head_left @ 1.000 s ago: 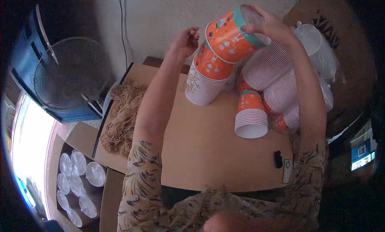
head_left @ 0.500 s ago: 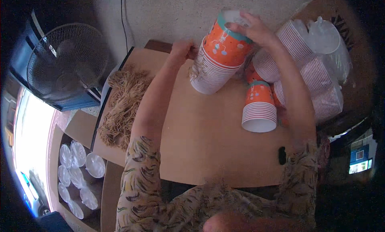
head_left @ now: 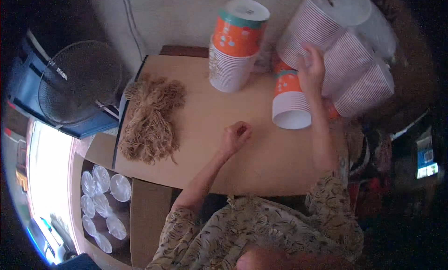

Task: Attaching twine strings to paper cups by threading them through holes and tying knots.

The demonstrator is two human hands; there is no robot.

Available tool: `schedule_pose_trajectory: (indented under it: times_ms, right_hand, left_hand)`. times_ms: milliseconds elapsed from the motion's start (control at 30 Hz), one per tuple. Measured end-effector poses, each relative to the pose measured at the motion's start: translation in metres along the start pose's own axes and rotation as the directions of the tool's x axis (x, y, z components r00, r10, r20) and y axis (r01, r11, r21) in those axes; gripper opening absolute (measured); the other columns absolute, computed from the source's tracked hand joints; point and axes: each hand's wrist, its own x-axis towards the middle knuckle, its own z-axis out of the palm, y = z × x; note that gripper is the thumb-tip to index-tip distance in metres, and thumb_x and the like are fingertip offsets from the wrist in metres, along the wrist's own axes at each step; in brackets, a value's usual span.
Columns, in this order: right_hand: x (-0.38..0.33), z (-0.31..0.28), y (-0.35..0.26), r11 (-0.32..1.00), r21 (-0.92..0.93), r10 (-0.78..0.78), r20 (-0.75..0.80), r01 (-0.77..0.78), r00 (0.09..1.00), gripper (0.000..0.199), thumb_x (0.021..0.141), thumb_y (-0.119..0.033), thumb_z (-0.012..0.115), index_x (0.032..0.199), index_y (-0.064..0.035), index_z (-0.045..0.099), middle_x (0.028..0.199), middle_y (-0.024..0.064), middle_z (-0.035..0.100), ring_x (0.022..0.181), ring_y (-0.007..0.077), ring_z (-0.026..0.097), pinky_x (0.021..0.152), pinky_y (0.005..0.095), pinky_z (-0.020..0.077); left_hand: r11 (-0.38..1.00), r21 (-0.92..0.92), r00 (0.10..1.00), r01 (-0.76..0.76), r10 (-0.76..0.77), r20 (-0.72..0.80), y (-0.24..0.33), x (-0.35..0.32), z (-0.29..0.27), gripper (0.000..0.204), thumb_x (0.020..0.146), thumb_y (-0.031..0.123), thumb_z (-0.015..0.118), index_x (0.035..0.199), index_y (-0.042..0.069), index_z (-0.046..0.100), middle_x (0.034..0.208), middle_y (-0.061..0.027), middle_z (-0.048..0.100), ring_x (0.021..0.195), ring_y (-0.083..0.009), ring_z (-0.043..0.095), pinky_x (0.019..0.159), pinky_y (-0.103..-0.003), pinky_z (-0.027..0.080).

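Standing in the head view: one tall upside-down cup stack (head_left: 235, 46) is rising from the counter (head_left: 205, 116), its top cup showing orange with a teal band; the nested rims are packing too tightly to count.
Lying short stack: one short cup stack (head_left: 290, 102) is resting on its side on the counter, its white mouth facing the person.
Bagged stacks: at least three bagged cup stacks (head_left: 353, 71) are leaning together in clear plastic at the right.
Stringy bundle: one brown stringy bundle (head_left: 154, 120) is lying at the counter's left.
Box: one cardboard box (head_left: 149, 218) is holding about eight plastic-wrapped pieces (head_left: 120, 188).
Fan: one wire-caged fan (head_left: 81, 83) is standing at the far left.
Left hand: one left hand (head_left: 238, 133) is hovering over or resting on the middle of the counter, its fingers curling inward; whether they are pinching anything, I cannot tell.
Right hand: one right hand (head_left: 311, 70) is reaching beside the short cup stack and the bagged cup stacks, its blurred fingers spreading slightly; I cannot tell whether they are touching either.
Changed since one second ago: the tall upside-down cup stack is now standing free and straighter, its upper orange part sitting lower instead of being gripped by the right hand; the left hand is now staying nearer the person.
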Motion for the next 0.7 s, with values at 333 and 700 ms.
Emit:
schedule_pose_trajectory:
  times_ms: [333,700]
  right_hand:
    - [-0.237,-0.072,0.082,0.805,0.014,0.592,-0.084,-0.593,0.802,0.023,0.085,-0.009,0.066,0.105,-0.0010,0.060,0.091,0.0108,0.065,0.083,0.0238,0.064,0.077,0.0363,0.0508]
    - [-0.242,-0.071,0.070,0.840,0.036,0.539,-0.161,-0.541,0.826,0.013,0.085,-0.009,0.070,0.091,-0.0019,0.062,0.076,0.0090,0.062,0.069,0.0185,0.060,0.065,0.0325,0.0483]
  left_hand:
    - [0.978,0.107,0.936,-0.176,0.201,-0.290,-0.009,0.028,0.098,0.015,0.086,0.004,0.070,0.098,-0.001,0.063,0.088,-0.0125,0.067,0.079,-0.0195,0.068,0.073,-0.032,0.057]
    - [0.960,0.270,0.854,-0.071,0.198,-0.481,-0.019,0.045,0.133,0.015,0.087,0.011,0.071,0.092,0.003,0.060,0.079,-0.0079,0.063,0.075,-0.0170,0.063,0.069,-0.032,0.052]
